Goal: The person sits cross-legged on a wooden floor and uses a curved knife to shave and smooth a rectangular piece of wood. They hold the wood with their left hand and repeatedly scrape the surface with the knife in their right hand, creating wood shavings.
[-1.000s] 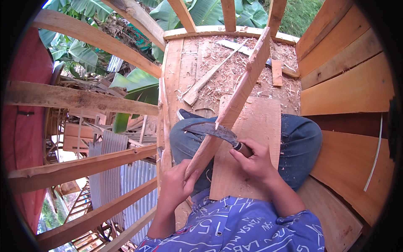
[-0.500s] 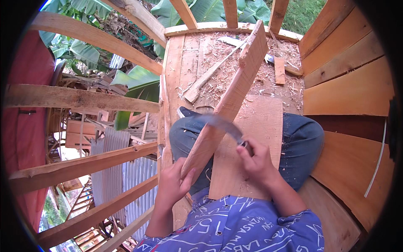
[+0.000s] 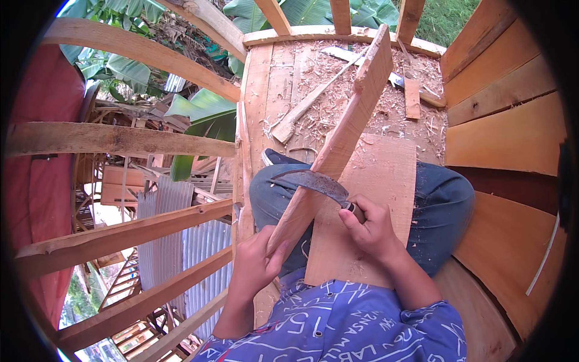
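Note:
My left hand [image 3: 258, 262] is closed around the near end of a long plank [image 3: 347, 130], which slants up and away to the right between my legs. A sickle [image 3: 316, 181] with a dark curved blade is in my right hand [image 3: 375, 228], the fingers wrapped round its short handle. The blade lies across the plank's lower half, its tip past the left edge and over my left knee. Beneath, a wide flat board [image 3: 374, 160] rests on my lap.
Wood shavings [image 3: 386, 111] litter the plank floor ahead. A long stick with a thick end [image 3: 288, 125], a small wooden block [image 3: 412, 98] and a long tool with a pale blade [image 3: 342, 54] lie there. Slatted rails [image 3: 145, 139] stand left, a board wall [image 3: 506, 127] right.
The sickle blade, blurred before, now shows sharply and sits slightly lower along the plank. The whole view has shifted slightly. Both hands keep their hold.

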Demonstrator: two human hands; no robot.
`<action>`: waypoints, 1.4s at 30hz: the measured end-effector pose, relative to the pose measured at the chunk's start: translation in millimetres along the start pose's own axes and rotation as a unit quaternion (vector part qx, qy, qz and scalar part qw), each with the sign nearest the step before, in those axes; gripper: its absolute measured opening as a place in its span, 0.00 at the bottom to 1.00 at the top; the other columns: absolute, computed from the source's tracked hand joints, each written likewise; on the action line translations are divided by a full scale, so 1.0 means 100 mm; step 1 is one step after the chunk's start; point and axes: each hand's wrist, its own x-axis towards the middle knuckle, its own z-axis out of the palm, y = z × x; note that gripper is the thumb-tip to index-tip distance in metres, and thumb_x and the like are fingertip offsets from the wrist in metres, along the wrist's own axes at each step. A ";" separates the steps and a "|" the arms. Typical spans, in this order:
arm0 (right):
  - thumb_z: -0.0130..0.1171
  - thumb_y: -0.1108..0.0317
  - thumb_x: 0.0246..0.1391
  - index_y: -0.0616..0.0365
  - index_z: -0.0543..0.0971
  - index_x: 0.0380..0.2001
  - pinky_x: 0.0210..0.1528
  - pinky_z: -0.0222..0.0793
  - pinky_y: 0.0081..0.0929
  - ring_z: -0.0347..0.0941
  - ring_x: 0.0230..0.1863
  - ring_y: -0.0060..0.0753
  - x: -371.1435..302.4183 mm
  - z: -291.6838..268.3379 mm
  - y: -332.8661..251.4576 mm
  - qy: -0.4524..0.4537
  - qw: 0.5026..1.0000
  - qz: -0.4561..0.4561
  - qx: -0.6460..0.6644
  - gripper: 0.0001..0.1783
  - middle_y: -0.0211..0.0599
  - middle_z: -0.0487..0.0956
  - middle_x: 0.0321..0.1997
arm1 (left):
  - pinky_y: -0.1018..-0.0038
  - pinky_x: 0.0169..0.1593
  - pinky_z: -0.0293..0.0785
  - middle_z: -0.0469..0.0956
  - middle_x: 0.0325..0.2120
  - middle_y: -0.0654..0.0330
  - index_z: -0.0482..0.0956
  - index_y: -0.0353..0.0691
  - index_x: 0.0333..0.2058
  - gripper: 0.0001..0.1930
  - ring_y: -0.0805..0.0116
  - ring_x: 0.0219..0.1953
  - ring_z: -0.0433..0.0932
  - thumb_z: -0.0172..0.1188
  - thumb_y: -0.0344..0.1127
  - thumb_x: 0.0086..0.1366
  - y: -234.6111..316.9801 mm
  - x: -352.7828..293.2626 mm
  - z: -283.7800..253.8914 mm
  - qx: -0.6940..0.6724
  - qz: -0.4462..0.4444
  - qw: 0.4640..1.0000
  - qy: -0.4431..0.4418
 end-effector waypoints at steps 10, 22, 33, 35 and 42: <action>0.63 0.61 0.54 0.63 0.74 0.24 0.20 0.62 0.33 0.67 0.14 0.42 0.15 -0.18 0.15 0.037 0.995 0.073 0.062 0.16 0.43 0.67 0.12 | 0.61 0.30 0.71 0.77 0.24 0.45 0.74 0.36 0.36 0.10 0.44 0.27 0.77 0.63 0.31 0.56 -0.03 -0.03 -0.01 0.001 0.006 1.000 -0.003; 0.62 0.62 0.54 0.65 0.76 0.25 0.20 0.60 0.30 0.62 0.14 0.27 0.02 0.03 0.00 -0.024 0.999 0.039 0.016 0.15 0.41 0.66 0.12 | 0.61 0.28 0.71 0.76 0.23 0.45 0.75 0.36 0.37 0.10 0.43 0.26 0.77 0.63 0.31 0.57 -0.08 -0.01 0.00 -0.019 0.014 1.000 0.005; 0.64 0.61 0.52 0.64 0.74 0.22 0.20 0.61 0.33 0.64 0.13 0.36 0.14 -0.06 0.05 -0.026 0.996 0.072 0.035 0.17 0.43 0.66 0.12 | 0.60 0.29 0.70 0.75 0.22 0.45 0.74 0.36 0.36 0.10 0.43 0.27 0.77 0.63 0.31 0.57 -0.07 0.00 0.00 -0.004 -0.001 1.000 0.008; 0.64 0.61 0.53 0.64 0.74 0.22 0.20 0.60 0.32 0.64 0.13 0.33 0.08 0.00 0.09 -0.065 0.998 -0.007 -0.002 0.17 0.40 0.65 0.11 | 0.60 0.29 0.70 0.75 0.21 0.45 0.74 0.36 0.35 0.10 0.43 0.26 0.77 0.63 0.31 0.57 -0.06 0.00 -0.01 -0.002 0.000 1.000 0.008; 0.63 0.60 0.55 0.63 0.74 0.22 0.20 0.58 0.31 0.58 0.14 0.28 0.10 0.03 0.12 -0.040 0.998 0.018 0.039 0.18 0.40 0.63 0.11 | 0.61 0.29 0.70 0.75 0.21 0.45 0.74 0.36 0.35 0.09 0.44 0.26 0.77 0.62 0.30 0.57 -0.07 0.00 0.01 -0.013 0.004 1.000 0.008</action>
